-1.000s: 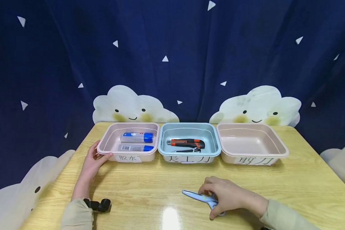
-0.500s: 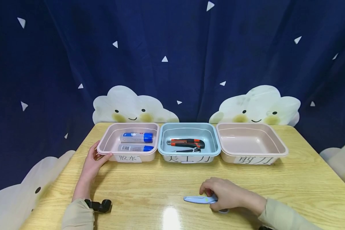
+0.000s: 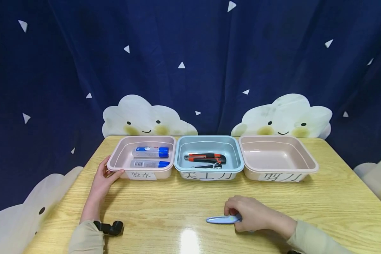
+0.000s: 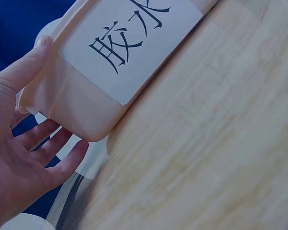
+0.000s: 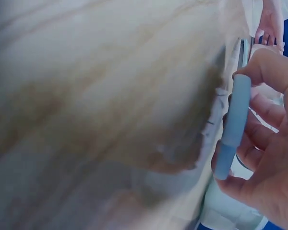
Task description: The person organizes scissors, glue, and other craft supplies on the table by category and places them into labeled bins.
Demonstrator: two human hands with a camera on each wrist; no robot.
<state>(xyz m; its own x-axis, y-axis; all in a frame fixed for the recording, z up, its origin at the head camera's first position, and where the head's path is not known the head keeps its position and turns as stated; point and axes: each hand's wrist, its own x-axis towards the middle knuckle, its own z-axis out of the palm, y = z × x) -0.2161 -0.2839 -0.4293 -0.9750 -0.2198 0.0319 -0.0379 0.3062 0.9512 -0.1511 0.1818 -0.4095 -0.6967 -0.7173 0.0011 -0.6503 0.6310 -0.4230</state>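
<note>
My right hand [image 3: 252, 214] grips a pair of light blue scissors [image 3: 222, 220] above the front of the table, their blades pointing left in the head view. From the right wrist, the scissors' handle [image 5: 236, 110] shows edge-on between thumb and fingers. My left hand [image 3: 103, 178] holds the near left corner of the left pink bin [image 3: 114, 160]. In the left wrist view the thumb [image 4: 36, 60] lies on the bin's rim and the fingers reach round its corner. Two glue bottles [image 3: 150, 152] with blue caps lie in this bin.
A light blue bin [image 3: 209, 141] in the middle contains utility knives [image 3: 206, 158]. Right of it stands another pink bin [image 3: 270, 155] with nothing seen inside. All three bins carry paper labels and stand in a row at the table's back, before a dark blue curtain [image 3: 152, 46].
My right hand has picked up the scissors, turning them from slanted and flat to nearly level and edge-on, and shifted slightly right. The left hand has stayed on the bin.
</note>
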